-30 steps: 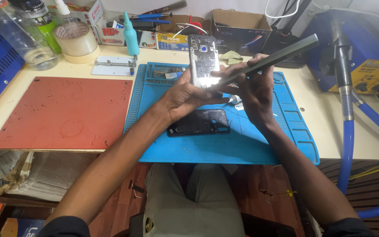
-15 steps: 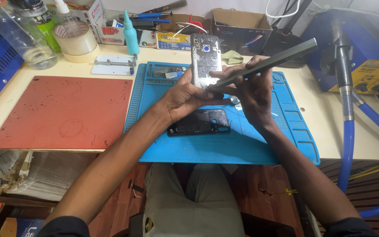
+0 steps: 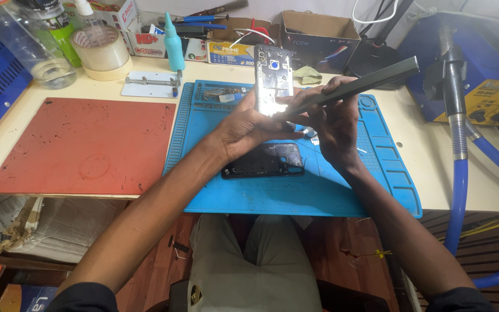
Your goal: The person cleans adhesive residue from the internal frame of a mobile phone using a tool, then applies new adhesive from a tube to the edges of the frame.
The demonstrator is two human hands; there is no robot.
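In the head view, just above the middle of the frame, my left hand grips a silver phone frame upright by its lower end. My right hand, fingers closed, clamps a long grey flat panel slanting toward the upper right, its low end touching the frame. A black phone back cover lies on the blue work mat below my hands.

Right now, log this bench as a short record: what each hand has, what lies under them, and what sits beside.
left hand: holds an opened silver phone frame upright
right hand: grips a long dark flat tool, its lower end at the frame's lower edge
under the hands: black phone back cover lying flat on the blue work mat
left of mat: red mat
back of table: tape roll, teal bottle, cardboard box
right side: blue hose
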